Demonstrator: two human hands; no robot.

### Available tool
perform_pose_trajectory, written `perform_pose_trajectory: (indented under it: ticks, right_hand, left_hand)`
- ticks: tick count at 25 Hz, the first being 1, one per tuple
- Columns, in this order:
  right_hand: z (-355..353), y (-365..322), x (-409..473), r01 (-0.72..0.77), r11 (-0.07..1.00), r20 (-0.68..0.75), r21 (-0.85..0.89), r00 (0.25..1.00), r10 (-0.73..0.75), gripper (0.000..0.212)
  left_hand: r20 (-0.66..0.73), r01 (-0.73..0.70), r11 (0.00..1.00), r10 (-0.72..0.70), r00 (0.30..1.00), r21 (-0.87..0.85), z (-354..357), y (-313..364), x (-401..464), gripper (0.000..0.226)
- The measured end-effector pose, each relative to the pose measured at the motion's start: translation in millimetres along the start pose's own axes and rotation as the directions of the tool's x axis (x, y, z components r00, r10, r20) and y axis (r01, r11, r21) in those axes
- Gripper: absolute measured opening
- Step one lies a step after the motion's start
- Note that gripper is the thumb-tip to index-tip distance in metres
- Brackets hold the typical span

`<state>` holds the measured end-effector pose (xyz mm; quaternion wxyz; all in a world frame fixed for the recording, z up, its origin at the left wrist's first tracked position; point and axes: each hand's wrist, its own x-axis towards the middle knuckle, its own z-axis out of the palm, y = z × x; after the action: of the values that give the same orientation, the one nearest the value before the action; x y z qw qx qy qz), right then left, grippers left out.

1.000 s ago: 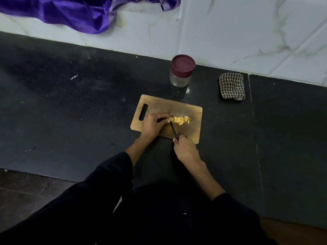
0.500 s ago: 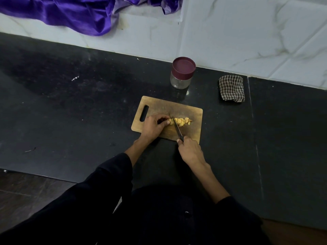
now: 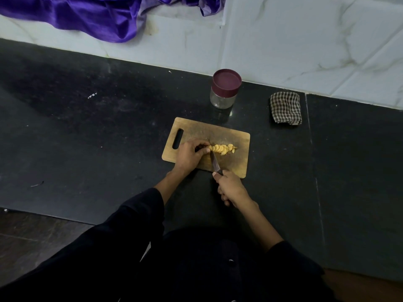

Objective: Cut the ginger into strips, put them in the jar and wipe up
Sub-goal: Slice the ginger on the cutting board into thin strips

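Looking down, we see the ginger (image 3: 222, 149) as a short row of pale yellow slices, overlapping one another near the middle of the board (image 3: 235, 138). Its uncut end sits under the left hand (image 3: 189, 154), whose curled fingers hold it down against the wood. Our right hand (image 3: 231, 188) has its grip closed round the handle of the knife (image 3: 214, 163); the blade slants up across the board's near edge, its tip beside the left fingertips at the end of the row.

Behind the board stands the jar (image 3: 224, 90), clear glass with a maroon lid on; we cannot tell what is inside. To its right lies a folded checked cloth (image 3: 285, 107). All rest on the dark worktop (image 3: 98, 138). We can read no labels or writing anywhere.
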<state>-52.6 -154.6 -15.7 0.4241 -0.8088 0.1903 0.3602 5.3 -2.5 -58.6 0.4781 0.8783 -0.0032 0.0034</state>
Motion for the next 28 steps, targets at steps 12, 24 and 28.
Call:
perform_pose_trajectory:
  ticks: [12, 24, 28]
  right_hand:
    - [-1, 3, 3, 0.119, 0.881, -0.219, -0.457, 0.945, -0.241, 0.028]
    - [-18, 3, 5, 0.125, 0.990, -0.096, -0.066, 0.987, -0.131, 0.036]
    - [-9, -1, 12, 0.147, 0.988, -0.064, -0.040, 0.987, -0.149, 0.034]
  left_hand:
    - [0.043, -0.004, 1.000, 0.005, 0.999, -0.018, -5, 4, 0, 0.020]
    - [0.019, 0.003, 1.000, -0.004, 1.000, 0.022, 0, 1, 1, 0.020]
    - [0.029, 0.002, 1.000, -0.002, 1.000, 0.029, 0, -1, 2, 0.022]
